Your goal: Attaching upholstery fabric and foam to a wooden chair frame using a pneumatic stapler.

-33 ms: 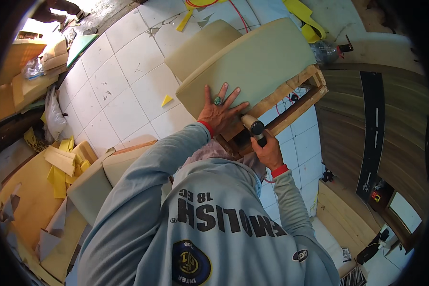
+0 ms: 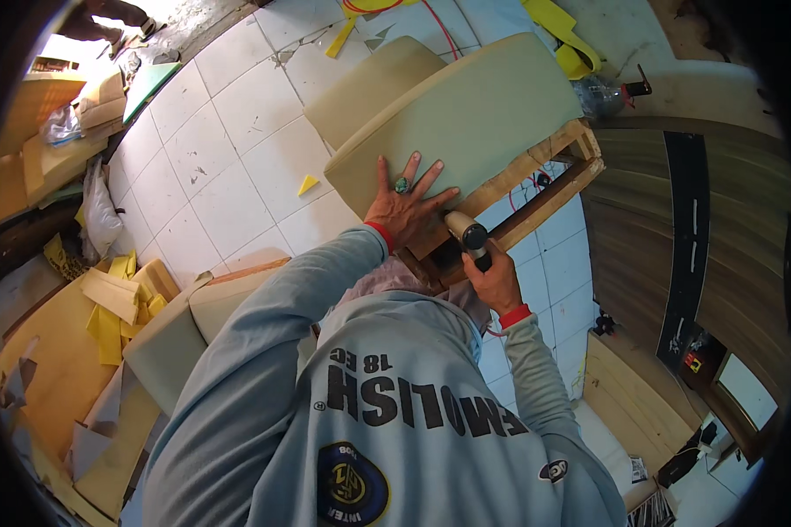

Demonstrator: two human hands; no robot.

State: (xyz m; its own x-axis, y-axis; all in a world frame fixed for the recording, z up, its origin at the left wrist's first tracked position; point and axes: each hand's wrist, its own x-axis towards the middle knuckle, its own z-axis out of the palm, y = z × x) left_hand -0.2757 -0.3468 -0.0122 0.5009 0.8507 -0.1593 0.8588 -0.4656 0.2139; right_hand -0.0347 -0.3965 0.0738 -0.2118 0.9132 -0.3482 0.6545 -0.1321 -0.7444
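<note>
Close to your body, your right hand (image 2: pixel 497 281) is wrapped around the grip of a tan-and-black handheld tool (image 2: pixel 468 230), its head by the near end of a wooden frame (image 2: pixel 549 151); whether it touches the wood I cannot tell. Your left hand (image 2: pixel 402 209) presses flat, fingers spread and grasping nothing, on the beige upholstered cushion (image 2: pixel 475 119) that extends ahead of you along the frame. Farther out, a yellow triangular scrap (image 2: pixel 308 184) lies on white floor tiles (image 2: pixel 211 193), left of the cushion.
</note>
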